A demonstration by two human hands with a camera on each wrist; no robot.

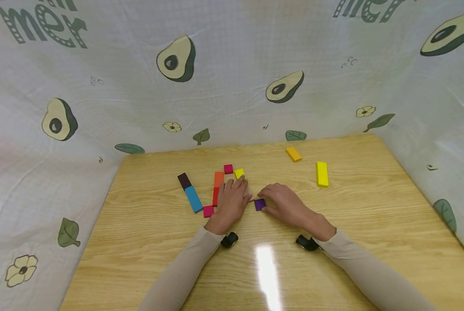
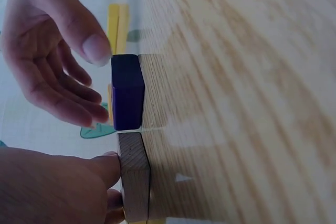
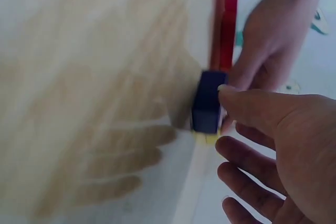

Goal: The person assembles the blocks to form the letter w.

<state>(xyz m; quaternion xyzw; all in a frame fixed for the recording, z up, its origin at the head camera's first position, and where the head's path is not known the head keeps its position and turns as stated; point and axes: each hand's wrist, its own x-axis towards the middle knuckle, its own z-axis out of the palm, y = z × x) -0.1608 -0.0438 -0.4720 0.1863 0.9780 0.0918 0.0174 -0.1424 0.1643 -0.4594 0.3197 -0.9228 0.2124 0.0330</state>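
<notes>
My left hand (image 1: 232, 201) is at a bare wooden block (image 2: 135, 179), thumb and fingers against its upper edges; its fingertips lie near a yellow block (image 1: 239, 173). To the right, my right hand (image 1: 284, 204) reaches around a small purple block (image 1: 260, 204). Its thumb touches the purple block in the right wrist view, while the other fingers stand apart from it, loosely bent. Only a narrow gap separates the purple and wooden blocks. Beside my left hand lie an orange block (image 1: 219, 179) and a red block (image 1: 215, 197), end to end, partly covered by that hand.
Further left, a dark brown block (image 1: 184, 181) meets a blue block (image 1: 194, 199). Pink blocks lie near the blue block's end (image 1: 208, 211) and behind the orange one (image 1: 228, 169). An amber block (image 1: 293, 153) and a long yellow block (image 1: 322, 174) rest at the back right, before the fabric backdrop (image 1: 232, 103).
</notes>
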